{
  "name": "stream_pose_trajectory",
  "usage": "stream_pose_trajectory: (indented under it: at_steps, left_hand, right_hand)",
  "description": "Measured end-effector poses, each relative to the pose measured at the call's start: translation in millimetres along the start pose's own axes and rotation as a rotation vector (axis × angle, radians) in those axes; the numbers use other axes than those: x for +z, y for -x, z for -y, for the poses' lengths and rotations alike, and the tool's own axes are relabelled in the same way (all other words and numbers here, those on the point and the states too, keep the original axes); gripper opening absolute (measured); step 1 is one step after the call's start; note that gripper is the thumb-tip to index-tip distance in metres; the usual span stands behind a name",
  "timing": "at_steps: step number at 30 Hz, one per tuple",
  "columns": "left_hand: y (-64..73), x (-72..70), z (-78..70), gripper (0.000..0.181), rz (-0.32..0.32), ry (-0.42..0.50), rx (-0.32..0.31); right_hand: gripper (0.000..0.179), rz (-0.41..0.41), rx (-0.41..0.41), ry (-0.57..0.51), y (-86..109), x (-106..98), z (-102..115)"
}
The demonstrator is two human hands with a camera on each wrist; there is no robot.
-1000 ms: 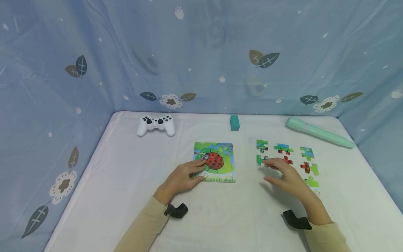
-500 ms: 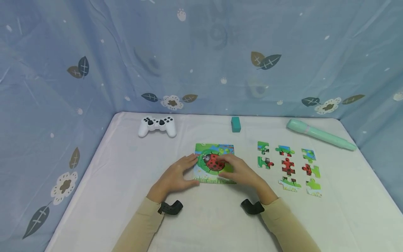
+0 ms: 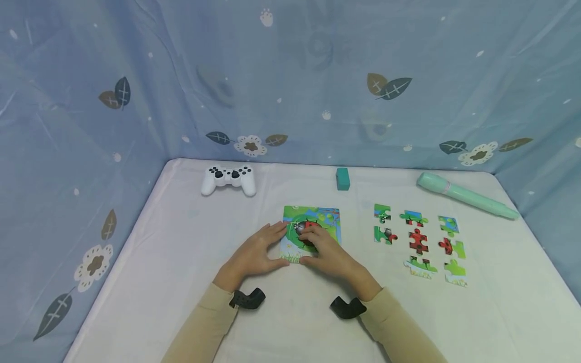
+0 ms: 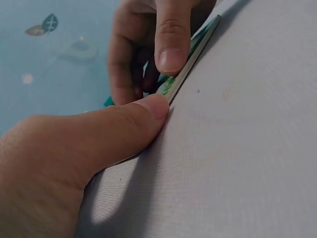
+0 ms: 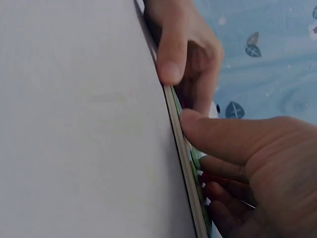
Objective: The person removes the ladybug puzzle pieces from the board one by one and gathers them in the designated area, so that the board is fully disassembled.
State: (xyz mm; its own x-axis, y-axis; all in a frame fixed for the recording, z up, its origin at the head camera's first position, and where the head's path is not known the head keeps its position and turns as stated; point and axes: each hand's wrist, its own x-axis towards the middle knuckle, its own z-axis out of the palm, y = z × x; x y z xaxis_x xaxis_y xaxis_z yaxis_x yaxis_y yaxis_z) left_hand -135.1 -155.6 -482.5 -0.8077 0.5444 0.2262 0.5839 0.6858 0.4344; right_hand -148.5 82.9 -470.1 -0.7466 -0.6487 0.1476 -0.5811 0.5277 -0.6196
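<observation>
A square jigsaw board (image 3: 333, 217) with a ladybug picture lies flat in the middle of the table. My left hand (image 3: 251, 257) rests along its left side, the fingers at the edge and the thumb near the lower left corner. My right hand (image 3: 329, 254) reaches over the lower half and hides part of the ladybug. In the right wrist view, the right thumb (image 5: 198, 124) touches near the board's front edge, close to the left thumb (image 5: 171, 72). The fingers of the right hand bend down over the picture, spread apart from the thumb.
Several loose puzzle pieces (image 3: 418, 241) lie in rows to the right of the board. A white game controller (image 3: 229, 179) sits at the back left. A small teal block (image 3: 343, 179) and a mint-green wand-shaped object (image 3: 467, 195) are along the back, before a blue curtain (image 3: 290, 91).
My right hand has moved left from the loose pieces onto the board, reaching its lower left part. The left hand's fingers have drawn back from the ladybug to the board's left edge.
</observation>
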Motion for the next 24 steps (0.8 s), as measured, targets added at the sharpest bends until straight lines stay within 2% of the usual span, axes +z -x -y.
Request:
stream_pose_trajectory:
  at_steps: [6,16,24]
  left_hand:
    - [-2.1,-1.8,-1.1,0.081,0.016,0.017,-0.012]
    - [-2.2,-1.1,-1.1,0.081,0.0,0.021,-0.009]
    - [-1.2,0.1,-1.1,0.081,0.022,0.044,-0.039]
  right_hand:
    - [0.043,-0.023,-0.002,0.008,-0.7,3.8,2.0]
    - [0.044,-0.067,0.007,-0.07,-1.7,6.0,2.7]
    - [0.041,-0.078,-0.012,-0.076,-1.4,7.6,-0.1]
